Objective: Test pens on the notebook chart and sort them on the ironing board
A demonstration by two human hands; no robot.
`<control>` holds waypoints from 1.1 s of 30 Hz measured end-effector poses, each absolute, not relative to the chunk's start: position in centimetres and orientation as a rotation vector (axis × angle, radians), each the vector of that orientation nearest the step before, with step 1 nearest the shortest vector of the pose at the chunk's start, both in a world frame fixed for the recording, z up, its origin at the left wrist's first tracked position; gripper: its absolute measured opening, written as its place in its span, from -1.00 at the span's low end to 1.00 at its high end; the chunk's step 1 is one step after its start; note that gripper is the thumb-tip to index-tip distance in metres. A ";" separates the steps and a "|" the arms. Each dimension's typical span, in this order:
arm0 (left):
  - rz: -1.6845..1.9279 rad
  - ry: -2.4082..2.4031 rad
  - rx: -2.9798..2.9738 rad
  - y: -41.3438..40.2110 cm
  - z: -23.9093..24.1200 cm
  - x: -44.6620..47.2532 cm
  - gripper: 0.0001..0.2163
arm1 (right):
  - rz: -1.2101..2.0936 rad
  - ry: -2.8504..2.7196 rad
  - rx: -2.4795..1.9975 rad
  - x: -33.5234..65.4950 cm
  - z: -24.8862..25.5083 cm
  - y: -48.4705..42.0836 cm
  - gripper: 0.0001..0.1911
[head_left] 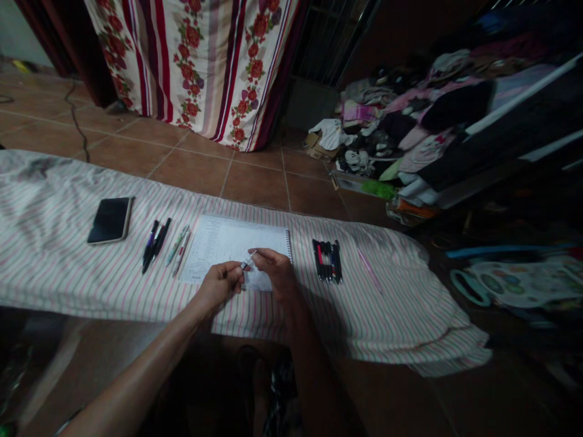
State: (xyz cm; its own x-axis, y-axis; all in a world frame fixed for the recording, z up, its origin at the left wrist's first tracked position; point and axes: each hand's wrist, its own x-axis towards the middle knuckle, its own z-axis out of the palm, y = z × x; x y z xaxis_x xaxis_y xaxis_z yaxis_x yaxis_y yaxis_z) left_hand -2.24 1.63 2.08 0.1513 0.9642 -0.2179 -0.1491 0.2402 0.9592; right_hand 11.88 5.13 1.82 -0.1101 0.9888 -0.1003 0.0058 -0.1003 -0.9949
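Observation:
Over the lower part of a spiral notebook (pixel 255 233), my left hand (pixel 221 280) pinches one end of a small whitish-grey pen (pixel 246 263). My right hand (pixel 277 270) closes on its other end, at a thin tip. Whether this is a whole pen or a piece of one I cannot tell. Left of the notebook lie two light-coloured pens (pixel 177 250) and a cluster of dark pens (pixel 155 246). To the right of my right hand is a row of several pens (pixel 327 261), mostly black with one red. A single pink pen (pixel 370 271) lies beyond them.
A dark-screened phone (pixel 109 220) lies on the left of the striped cloth (pixel 401 303) covering the low, long surface. Behind it hangs a floral curtain (pixel 191 73) above the tiled floor (pixel 191 164). Piled clothes (pixel 401 121) fill the back right.

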 end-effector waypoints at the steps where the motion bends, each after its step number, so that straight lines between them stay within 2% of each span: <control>1: 1.020 1.105 0.988 1.7 2.1 -2.3 -0.78 | 1.368 -1.251 -1.230 11.9 1.9 5.1 -0.75; 12: 1.081 1.460 1.303 1.6 0.0 -2.4 -0.81 | 1.259 -1.264 -1.285 11.1 0.8 5.4 -0.75; 18: 1.046 1.292 1.135 1.7 0.6 -2.3 -0.82 | 1.279 -1.285 -1.299 11.3 0.9 5.3 -0.74; 23: 1.093 1.430 1.229 1.7 0.1 -2.2 -0.84 | 1.190 -1.297 -1.340 10.9 0.8 5.2 -0.75; 31: 1.112 1.080 0.544 2.0 1.1 -1.5 -0.89 | 1.210 -1.266 -1.320 10.8 -0.1 5.6 -0.57; 33: 1.166 1.024 0.377 2.3 1.4 -1.7 -0.88 | 1.150 -1.340 -1.290 11.0 0.0 5.4 -0.59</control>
State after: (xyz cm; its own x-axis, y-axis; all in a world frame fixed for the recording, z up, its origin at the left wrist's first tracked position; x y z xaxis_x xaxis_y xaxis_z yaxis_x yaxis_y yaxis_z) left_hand -1.73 2.31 1.44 0.0306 0.8853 -0.4639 -0.5745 0.3954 0.7167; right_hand 10.96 5.44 0.03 -0.0286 0.9995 0.0108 0.1409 0.0148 -0.9899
